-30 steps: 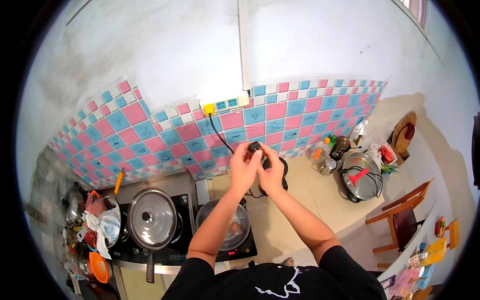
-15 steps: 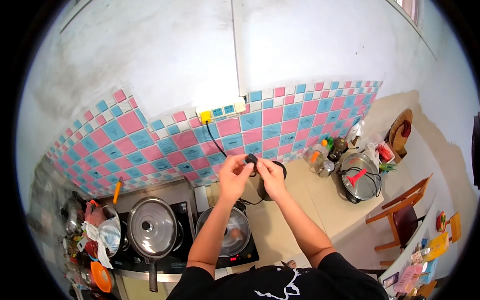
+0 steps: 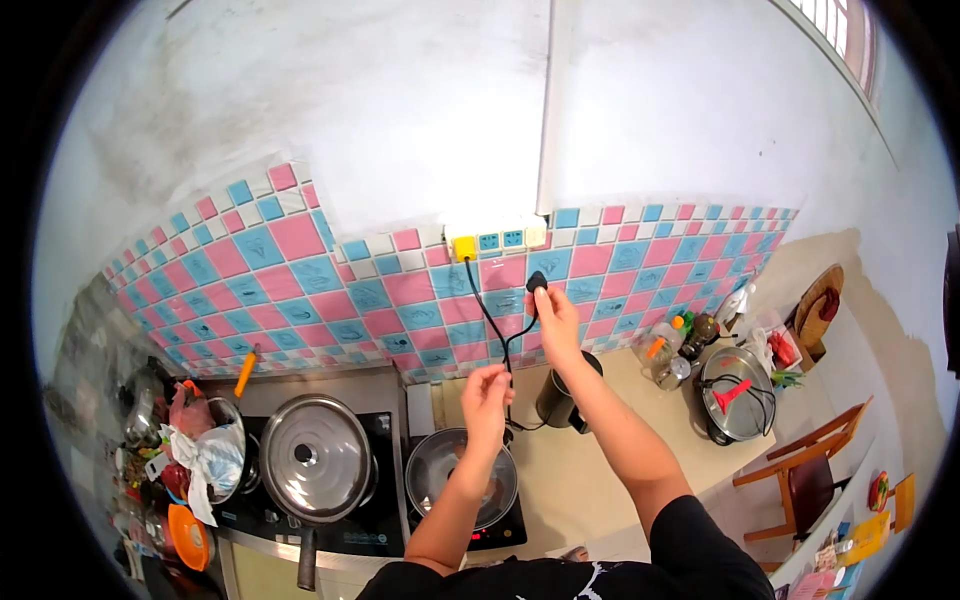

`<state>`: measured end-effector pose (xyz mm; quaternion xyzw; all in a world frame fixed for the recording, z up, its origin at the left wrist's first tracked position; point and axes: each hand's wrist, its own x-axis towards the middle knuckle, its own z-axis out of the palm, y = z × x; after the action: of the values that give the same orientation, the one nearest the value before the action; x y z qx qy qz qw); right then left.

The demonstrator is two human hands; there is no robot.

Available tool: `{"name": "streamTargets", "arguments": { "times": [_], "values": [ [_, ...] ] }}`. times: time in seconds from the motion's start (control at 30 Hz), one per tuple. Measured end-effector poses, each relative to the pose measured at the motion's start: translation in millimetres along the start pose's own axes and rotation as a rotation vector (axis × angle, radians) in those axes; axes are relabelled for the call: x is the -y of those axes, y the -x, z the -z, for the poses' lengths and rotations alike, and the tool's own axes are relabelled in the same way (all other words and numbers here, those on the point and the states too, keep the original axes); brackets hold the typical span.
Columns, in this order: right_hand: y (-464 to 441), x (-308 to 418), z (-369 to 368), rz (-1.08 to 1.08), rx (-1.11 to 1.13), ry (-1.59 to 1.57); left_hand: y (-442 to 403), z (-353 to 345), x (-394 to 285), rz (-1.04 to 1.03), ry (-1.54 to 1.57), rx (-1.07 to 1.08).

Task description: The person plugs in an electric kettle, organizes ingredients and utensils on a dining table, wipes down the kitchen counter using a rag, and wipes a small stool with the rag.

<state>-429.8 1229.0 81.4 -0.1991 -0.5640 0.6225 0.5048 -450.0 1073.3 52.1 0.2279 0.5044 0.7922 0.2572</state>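
My right hand [image 3: 558, 318] holds a black plug [image 3: 537, 282] in front of the tiled wall, below the right part of the white socket strip [image 3: 536, 235]. A yellow plug [image 3: 465, 248] sits in the strip's left end, and its black cord hangs down. Lower down, my left hand [image 3: 487, 392] is closed beside the black cord [image 3: 508, 365]; whether its fingers grip the cord is too small to tell. Partly behind my right forearm stands a dark cylindrical kettle [image 3: 558, 398] on the counter.
A lidded pan [image 3: 315, 458] stands on the black stove [image 3: 378, 500]. A glass-lidded pot [image 3: 430, 470] is beside it. Bottles [image 3: 703, 330] and a lidded cooker [image 3: 752, 415] stand at the right, near a wooden chair [image 3: 805, 490]. An orange bowl [image 3: 188, 537] is at lower left.
My hands have moved apart. The right one has risen toward the socket strip with the plug, while the left has dropped lower beside the cord. The view has shifted.
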Motion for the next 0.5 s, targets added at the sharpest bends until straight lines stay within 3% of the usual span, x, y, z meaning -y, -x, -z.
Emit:
{"name": "streamTargets", "arguments": {
  "times": [0.5],
  "values": [
    [-66, -49, -52, 0.011, 0.088, 0.054, 28, 60, 12, 0.167, -0.014, -0.067]
  ]
}}
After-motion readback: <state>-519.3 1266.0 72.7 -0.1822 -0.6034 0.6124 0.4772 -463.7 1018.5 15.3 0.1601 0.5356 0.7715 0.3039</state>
